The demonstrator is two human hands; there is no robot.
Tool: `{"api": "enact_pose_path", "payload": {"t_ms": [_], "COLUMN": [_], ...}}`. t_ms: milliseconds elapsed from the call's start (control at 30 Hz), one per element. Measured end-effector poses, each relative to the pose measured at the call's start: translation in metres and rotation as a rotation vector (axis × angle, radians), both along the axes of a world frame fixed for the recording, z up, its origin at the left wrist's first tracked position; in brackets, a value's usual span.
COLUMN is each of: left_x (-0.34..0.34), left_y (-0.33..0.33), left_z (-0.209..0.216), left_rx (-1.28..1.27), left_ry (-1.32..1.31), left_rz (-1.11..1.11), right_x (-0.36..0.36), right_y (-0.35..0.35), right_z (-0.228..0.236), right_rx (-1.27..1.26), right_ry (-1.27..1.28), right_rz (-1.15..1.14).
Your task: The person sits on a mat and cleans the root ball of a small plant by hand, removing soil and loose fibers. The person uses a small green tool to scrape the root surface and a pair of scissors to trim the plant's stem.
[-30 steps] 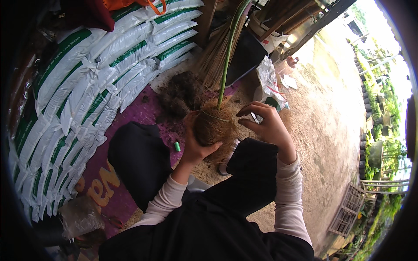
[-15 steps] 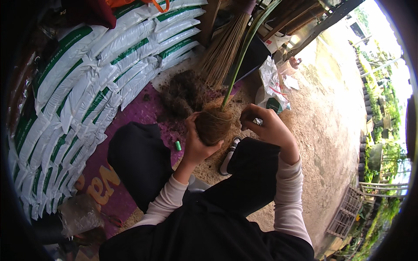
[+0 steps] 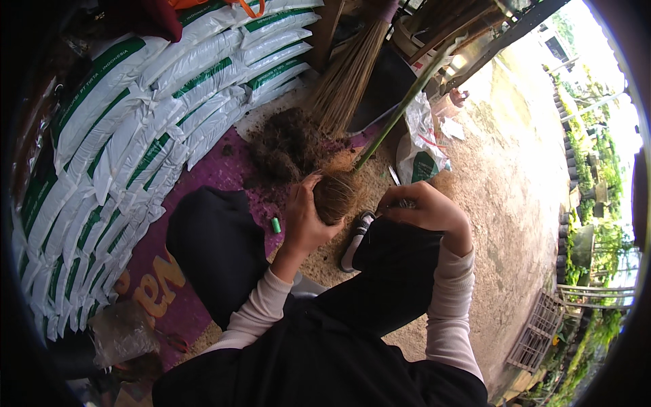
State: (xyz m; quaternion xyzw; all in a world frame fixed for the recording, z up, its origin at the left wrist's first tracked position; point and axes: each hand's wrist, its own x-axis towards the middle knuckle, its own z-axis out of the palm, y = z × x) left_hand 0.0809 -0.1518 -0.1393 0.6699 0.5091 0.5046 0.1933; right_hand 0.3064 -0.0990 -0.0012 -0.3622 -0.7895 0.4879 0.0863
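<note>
A round ball wrapped in brown fibre (image 3: 337,197) rests in my left hand (image 3: 303,220), whose fingers curl round its left side and underside. From its top a long green plant stem (image 3: 400,112) slants up to the right. My right hand (image 3: 430,210) is apart from the ball, just to its right, with fingers bent and pressed together; what they pinch, if anything, is too small to make out. A small green thread spool (image 3: 276,225) lies on the purple sheet left of my left hand. Beyond the ball sits a heap of dark fibre and soil (image 3: 285,142).
Stacked white and green sacks (image 3: 129,149) fill the left side. A stick broom (image 3: 352,74) leans at the back beside a dark dustpan (image 3: 386,85). A crumpled plastic bag (image 3: 417,149) lies to the right. Red-handled scissors (image 3: 175,341) rest at lower left on the purple sheet (image 3: 203,271).
The ball has tilted in my left hand, so its stem leans further to the right. My right hand has dropped slightly and its fingers have closed more.
</note>
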Motion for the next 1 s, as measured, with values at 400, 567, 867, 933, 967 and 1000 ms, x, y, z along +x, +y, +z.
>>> {"api": "enact_pose_path", "payload": {"t_ms": [400,567,867,933,967,1000], "left_x": [0.007,0.010,0.011,0.012,0.012,0.012], "left_y": [-0.012,-0.013,-0.018,-0.020,-0.021,-0.021], "left_z": [-0.003,-0.002,0.000,0.001,0.001,0.002], "left_rx": [-0.033,0.004,0.044,0.035,0.047,0.059], "left_ry": [0.361,0.407,0.383,0.356,0.369,0.382], "left_rz": [-0.243,-0.328,-0.334,-0.344,-0.345,-0.346], "right_x": [-0.021,-0.031,-0.056,-0.060,-0.062,-0.065], "right_y": [0.025,0.052,0.106,0.113,0.116,0.118], "right_z": [0.003,-0.011,-0.063,-0.068,-0.071,-0.075], "right_rx": [-0.317,-0.251,-0.307,-0.324,-0.333,-0.332], "right_ry": [0.664,0.493,0.488,0.494,0.496,0.471], "right_rz": [-0.411,-0.589,-0.737,-0.747,-0.753,-0.752]}}
